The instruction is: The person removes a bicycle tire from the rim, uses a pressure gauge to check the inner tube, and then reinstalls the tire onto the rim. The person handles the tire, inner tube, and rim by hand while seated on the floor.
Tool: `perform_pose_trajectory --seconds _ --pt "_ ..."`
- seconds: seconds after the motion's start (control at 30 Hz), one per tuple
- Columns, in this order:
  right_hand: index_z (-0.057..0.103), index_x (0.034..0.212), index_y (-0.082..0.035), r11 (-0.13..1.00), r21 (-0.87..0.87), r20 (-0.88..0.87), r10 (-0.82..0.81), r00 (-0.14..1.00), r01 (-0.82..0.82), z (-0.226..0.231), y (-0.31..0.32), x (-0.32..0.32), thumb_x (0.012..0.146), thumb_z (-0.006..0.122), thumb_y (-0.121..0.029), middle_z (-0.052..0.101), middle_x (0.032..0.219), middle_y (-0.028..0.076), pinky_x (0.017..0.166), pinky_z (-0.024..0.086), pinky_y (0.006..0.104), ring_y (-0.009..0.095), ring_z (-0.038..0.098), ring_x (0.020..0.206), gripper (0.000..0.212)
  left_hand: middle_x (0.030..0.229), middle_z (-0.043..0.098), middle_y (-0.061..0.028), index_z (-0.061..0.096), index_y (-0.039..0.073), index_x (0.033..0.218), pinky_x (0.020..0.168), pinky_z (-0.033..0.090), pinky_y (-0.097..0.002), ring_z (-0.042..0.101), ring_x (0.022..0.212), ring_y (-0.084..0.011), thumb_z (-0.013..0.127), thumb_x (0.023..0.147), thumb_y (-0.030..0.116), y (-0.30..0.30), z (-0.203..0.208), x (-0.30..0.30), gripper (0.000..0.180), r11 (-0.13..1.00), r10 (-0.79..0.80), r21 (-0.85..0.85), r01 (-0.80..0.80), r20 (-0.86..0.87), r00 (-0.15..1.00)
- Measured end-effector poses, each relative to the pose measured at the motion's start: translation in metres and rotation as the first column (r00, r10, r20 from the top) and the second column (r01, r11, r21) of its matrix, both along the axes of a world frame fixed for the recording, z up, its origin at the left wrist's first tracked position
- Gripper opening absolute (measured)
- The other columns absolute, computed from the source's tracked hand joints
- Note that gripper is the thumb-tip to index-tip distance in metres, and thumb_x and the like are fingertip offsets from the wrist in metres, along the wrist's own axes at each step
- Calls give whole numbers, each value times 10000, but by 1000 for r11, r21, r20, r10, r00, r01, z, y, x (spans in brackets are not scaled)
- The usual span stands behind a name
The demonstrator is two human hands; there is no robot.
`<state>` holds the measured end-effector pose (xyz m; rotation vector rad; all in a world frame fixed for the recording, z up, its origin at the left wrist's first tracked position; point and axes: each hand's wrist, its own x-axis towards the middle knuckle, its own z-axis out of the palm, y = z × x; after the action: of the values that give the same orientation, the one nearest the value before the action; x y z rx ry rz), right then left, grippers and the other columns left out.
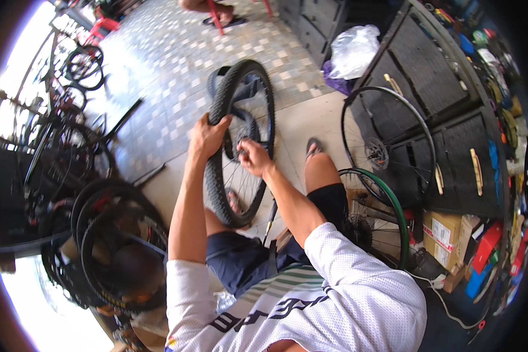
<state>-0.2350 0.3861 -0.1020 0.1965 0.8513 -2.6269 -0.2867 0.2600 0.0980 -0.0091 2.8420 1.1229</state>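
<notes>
A bicycle wheel with a knobby black tyre point(217, 190) stands upright in front of my knees. My left hand point(208, 136) is wrapped round the upper left part of the tyre. At the wheel's middle, my right hand point(254, 158) is closed beside the hub, fingers curled; what they pinch there is too small to make out. Thin spokes show below that hand. Behind the wheel, partly hidden by it, is a dark, curved, tyre-like thing point(213, 82) on the floor.
Another wheel point(426, 126) leans on the dark drawer cabinet point(463, 170) to my right, near a green tyre point(400, 217). A clear plastic bag point(355, 51) lies beyond. Stacked tyres point(88, 246) and bicycles point(56, 111) fill the left. Another person's foot point(226, 19) shows far ahead.
</notes>
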Motion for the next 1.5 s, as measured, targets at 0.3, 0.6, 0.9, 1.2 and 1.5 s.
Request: perform_pose_trajectory --seconds 0.3,0.6,0.9,1.2,1.5 --pt "619 1075 -101 831 554 -12 63 998 -45 17 88 -65 1021 619 -368 636 939 -13 504 464 208 75 630 679 272 1109 679 -229 484 6 1377 922 491 -423 657 1020 -341 740 896 426 44 16 -98 689 994 -103 -30 101 -79 992" --pt "654 1003 -84 300 951 16 201 979 -77 100 219 -39 919 664 -333 693 891 96 759 522 407 290 675 846 263 1190 626 -299 454 4 1380 924 451 -530 594 1091 -489 689 901 338 102 0 -160 630 979 -84 -189 77 -29 996" --pt "646 998 -98 147 980 154 -131 979 -134 231 365 64 903 668 -335 671 967 106 772 541 444 329 679 902 256 1212 565 -320 416 -71 1376 945 436 -552 570 1085 -490 644 878 320 127 12 -110 673 971 -13 -232 50 159 987" --pt "627 1048 -90 42 999 34 -209 977 -26 310 423 99 938 646 -285 661 971 98 771 536 421 290 685 905 224 1191 541 -322 433 -89 1323 954 431 -569 557 1070 -475 635 881 265 84 -3 -106 602 953 32 -301 -3 92 995" --pt "673 1027 -99 -42 997 -80 -407 910 69 453 477 129 917 710 -206 705 877 59 708 535 366 250 695 809 158 1170 544 -321 439 -101 1300 963 431 -563 549 1065 -487 620 851 244 109 -1 -109 595 938 75 -346 -37 95 993"
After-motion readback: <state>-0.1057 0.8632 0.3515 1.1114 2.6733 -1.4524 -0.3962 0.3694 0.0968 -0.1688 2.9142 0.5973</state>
